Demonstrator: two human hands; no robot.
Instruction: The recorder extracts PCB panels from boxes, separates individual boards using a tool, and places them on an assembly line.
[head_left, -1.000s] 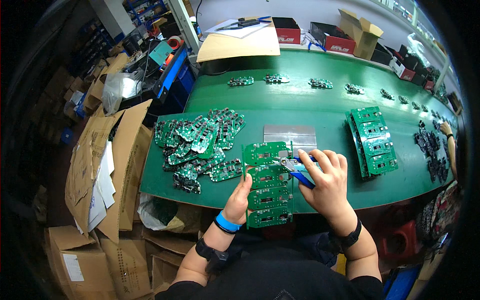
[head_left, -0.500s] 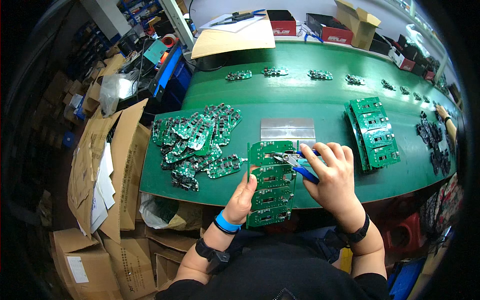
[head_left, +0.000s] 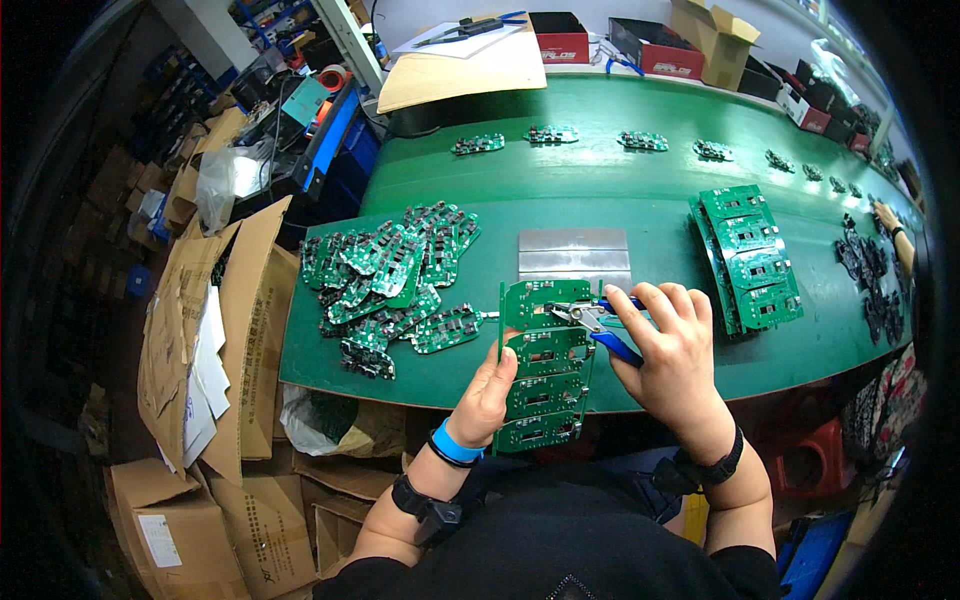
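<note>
panel: a green circuit board panel (head_left: 545,365) is held upright at lower centre of the frame, over the near desk (head_left: 620,200) edge.
left hand (head_left: 487,392): clamped on the panel's lower left edge.
right hand (head_left: 672,350): closed round blue-handled cutters (head_left: 598,322), tips at the panel's top board.
done: a heap of separated boards (head_left: 390,280) lies at centre left.
left: a stack of uncut panels (head_left: 750,255) waits at right; the held panel looks barely started.
change: the panel is lifted slightly nearer; both grips unchanged.
</note>
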